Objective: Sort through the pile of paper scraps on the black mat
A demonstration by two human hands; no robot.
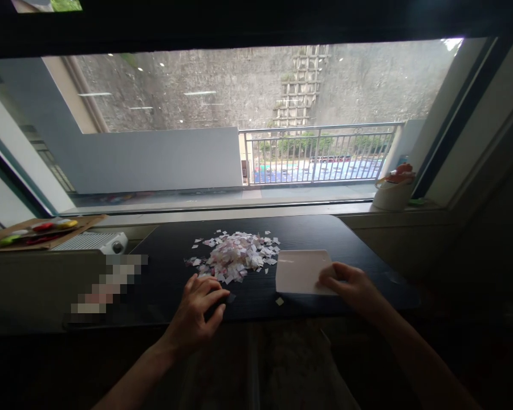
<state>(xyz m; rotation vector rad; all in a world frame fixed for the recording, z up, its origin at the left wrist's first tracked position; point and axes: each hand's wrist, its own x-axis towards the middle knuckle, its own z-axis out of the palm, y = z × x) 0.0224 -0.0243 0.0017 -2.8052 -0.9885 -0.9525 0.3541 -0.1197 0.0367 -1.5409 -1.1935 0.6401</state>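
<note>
A loose heap of small white and pinkish paper pieces (239, 253) lies on a dark table (312, 228), with stray bits scattered around it. At the near edge of the heap is my left hand (200, 307), palm down with its fingers apart and slightly bent. A small dark square piece (231, 298) is beside its fingertips; whether they touch it I cannot tell. My right hand (348, 282) grips the right side of a pale, shallow rectangular box (301, 270), thumb and fingers at its edge. Just in front of the box is one yellowish paper square (279, 302).
A white container (393, 193) with orange items in it stands on the windowsill at right. On the left, a cardboard sheet (47, 239) bears colourful things above a white radiator (98, 242). Behind the table is a large window facing a railing (320, 156).
</note>
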